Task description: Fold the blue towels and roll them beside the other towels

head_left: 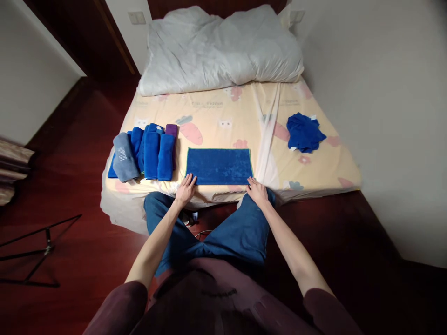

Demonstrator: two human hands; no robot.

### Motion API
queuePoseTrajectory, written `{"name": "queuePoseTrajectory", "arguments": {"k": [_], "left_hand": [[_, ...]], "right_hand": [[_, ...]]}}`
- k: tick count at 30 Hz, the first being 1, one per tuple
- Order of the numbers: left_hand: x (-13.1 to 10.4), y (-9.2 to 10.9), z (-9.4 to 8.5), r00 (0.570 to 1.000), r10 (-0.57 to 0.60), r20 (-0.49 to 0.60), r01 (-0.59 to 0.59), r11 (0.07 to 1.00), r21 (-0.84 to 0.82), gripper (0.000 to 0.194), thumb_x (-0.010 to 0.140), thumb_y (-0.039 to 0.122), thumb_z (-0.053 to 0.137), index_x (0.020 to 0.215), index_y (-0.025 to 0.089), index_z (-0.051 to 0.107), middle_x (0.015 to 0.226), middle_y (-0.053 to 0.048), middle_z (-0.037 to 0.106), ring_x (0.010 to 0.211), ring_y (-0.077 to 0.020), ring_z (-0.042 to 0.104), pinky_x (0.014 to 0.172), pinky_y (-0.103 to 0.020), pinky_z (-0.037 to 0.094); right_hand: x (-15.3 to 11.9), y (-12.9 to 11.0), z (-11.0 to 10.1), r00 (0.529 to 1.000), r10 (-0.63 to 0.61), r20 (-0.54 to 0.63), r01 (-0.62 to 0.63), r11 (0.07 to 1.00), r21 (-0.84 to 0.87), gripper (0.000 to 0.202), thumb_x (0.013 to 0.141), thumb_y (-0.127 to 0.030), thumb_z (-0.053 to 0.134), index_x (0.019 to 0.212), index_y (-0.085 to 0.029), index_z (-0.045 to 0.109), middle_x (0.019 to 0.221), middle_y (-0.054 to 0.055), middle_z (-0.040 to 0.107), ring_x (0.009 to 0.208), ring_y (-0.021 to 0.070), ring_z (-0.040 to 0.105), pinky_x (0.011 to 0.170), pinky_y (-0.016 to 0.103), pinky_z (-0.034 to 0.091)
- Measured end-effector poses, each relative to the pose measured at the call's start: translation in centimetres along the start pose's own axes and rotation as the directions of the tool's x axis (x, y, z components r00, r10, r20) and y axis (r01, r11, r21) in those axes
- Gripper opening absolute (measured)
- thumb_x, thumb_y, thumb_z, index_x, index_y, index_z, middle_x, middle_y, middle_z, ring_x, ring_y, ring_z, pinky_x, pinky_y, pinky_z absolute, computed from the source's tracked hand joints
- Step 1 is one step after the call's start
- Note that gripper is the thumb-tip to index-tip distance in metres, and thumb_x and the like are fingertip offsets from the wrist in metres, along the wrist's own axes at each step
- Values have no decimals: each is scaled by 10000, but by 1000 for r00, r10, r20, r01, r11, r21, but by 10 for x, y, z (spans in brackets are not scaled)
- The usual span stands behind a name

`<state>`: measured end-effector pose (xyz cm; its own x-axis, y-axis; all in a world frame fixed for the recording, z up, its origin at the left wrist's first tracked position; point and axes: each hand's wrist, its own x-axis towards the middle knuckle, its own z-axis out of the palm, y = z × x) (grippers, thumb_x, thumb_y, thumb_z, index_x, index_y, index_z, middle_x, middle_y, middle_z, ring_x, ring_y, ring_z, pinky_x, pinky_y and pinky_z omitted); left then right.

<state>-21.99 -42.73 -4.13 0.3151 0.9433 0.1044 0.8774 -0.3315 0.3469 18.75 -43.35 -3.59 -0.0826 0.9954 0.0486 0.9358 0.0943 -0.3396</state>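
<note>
A blue towel [219, 166] with a thin green border lies spread in a flat rectangle near the front edge of the bed. On its near left corner rests my left hand [186, 189], fingers apart and pointing forward. My right hand [257, 190] touches the near right corner in the same way, its fingers spread over the edge. The towel's surface looks smooth between both hands. To the left sits a group of rolled towels [151, 155], mostly blue, with a grey-blue one [124, 157] bearing white lettering and a purple one [171, 130].
A crumpled blue cloth [305, 133] with white tags lies at the right of the bed. A white quilt [223, 49] is bunched at the head end. The patterned sheet [223, 111] has a raised crease right of the towel. Black tripod legs [47, 249] stand on the floor at left.
</note>
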Motion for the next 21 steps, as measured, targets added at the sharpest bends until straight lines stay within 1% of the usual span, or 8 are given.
{"name": "queuePoseTrajectory", "arguments": {"k": [3,7,10,12,15,19,21], "left_hand": [[2,-2,1,999,-38,-10,38,999,12,642,915,130,461,1554,141,515,1636,-165,448,1562,-326,367,1284,-526,336],[6,-1,0,998,-58,-5,58,998,23,652,920,58,381,1550,145,525,1615,-176,476,1550,-319,389,1273,-516,352],[9,0,-2,996,-88,29,86,995,51,660,925,23,337,1545,138,530,1616,-189,471,1547,-315,396,1277,-510,339],[12,1,-4,993,-101,68,95,992,79,653,933,16,320,1544,119,527,1617,-213,461,1544,-317,400,1286,-512,316],[16,1,-6,990,-86,110,73,991,115,656,935,12,304,1545,109,523,1606,-236,466,1537,-323,413,1293,-535,294],[17,-1,-10,992,-37,117,19,988,152,673,925,2,293,1550,110,518,1579,-237,500,1527,-327,428,1286,-550,314],[14,-4,-13,992,-19,122,-3,985,173,669,924,-1,295,1548,90,516,1577,-247,498,1527,-333,425,1286,-541,318]], "right_hand": [[0,-2,6,1000,16,-21,-17,999,-47,508,927,-163,496,1401,-85,664,1485,193,606,1425,321,566,1164,498,497],[1,-1,11,999,-7,-37,4,997,-75,558,900,-156,505,1439,-93,633,1496,185,603,1445,306,545,1151,473,507],[3,-1,13,1000,-2,-18,1,997,-81,569,899,-130,481,1447,-68,621,1523,200,571,1464,313,520,1151,477,503],[6,-3,14,1000,11,-21,-12,998,-67,585,885,-96,476,1451,-86,624,1511,191,586,1455,314,528,1159,491,493],[11,-7,14,999,39,-31,-41,998,-48,581,888,-58,448,1427,-132,653,1481,175,618,1437,320,544,1155,519,488],[16,-12,9,997,76,2,-76,995,-67,572,930,-27,338,1368,-130,690,1472,185,624,1421,315,561,1120,508,507],[14,-12,5,998,64,11,-63,995,-81,567,942,-30,329,1364,-131,693,1474,181,623,1416,311,567,1101,493,524]]}}
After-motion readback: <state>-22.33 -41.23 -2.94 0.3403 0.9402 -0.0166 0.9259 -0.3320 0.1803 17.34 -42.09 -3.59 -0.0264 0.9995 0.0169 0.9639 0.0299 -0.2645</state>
